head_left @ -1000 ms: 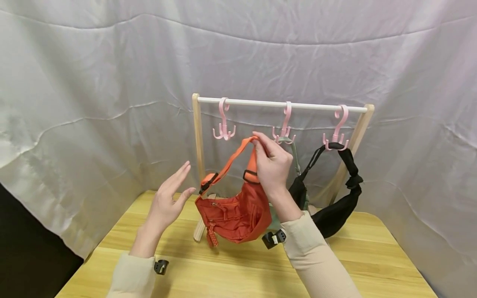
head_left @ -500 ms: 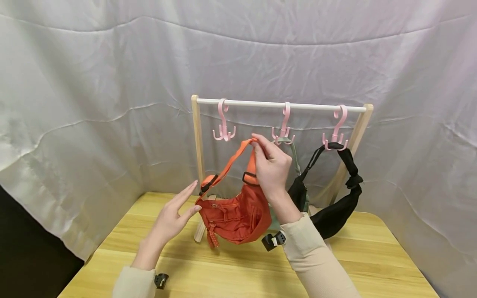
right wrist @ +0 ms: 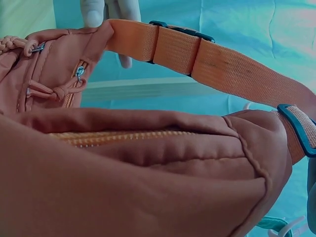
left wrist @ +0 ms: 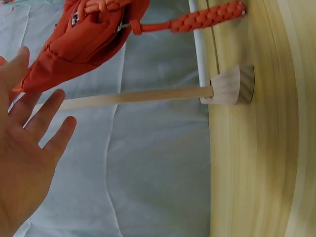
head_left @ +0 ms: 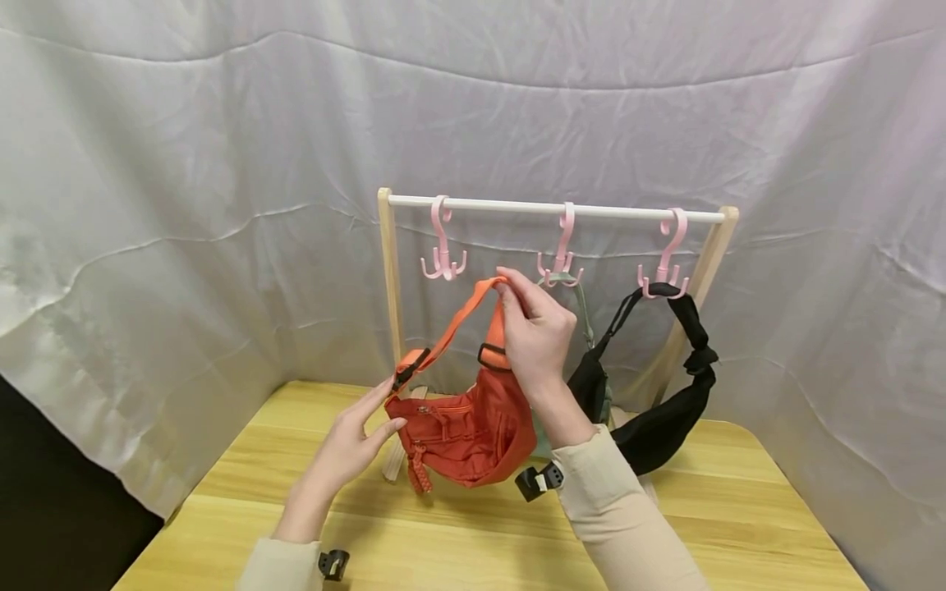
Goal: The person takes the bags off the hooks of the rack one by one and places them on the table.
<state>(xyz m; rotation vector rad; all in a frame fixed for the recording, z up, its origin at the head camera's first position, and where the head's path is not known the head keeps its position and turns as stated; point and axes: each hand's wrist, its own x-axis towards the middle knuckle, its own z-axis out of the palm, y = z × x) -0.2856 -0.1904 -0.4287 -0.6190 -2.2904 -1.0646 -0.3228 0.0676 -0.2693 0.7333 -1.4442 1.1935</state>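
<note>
At the red bag [head_left: 460, 437], the left hand [head_left: 351, 449] has arrived.

On a tabletop [head_left: 414, 558], a rack [head_left: 391, 279] with 3 hooks [head_left: 443, 246] along its rod [head_left: 502, 205]. Before the rack's left half, a 1st bag [head_left: 466, 427], strap [head_left: 456, 324] in the right hand [head_left: 539, 332], left end at the left hand [head_left: 351, 443]. On the middle hook [head_left: 567, 232], a 2nd bag [head_left: 543, 435], partly behind the right hand. On the right hook [head_left: 671, 246], a 3rd bag [head_left: 661, 431]. Behind all, a curtain [head_left: 517, 115].
</note>
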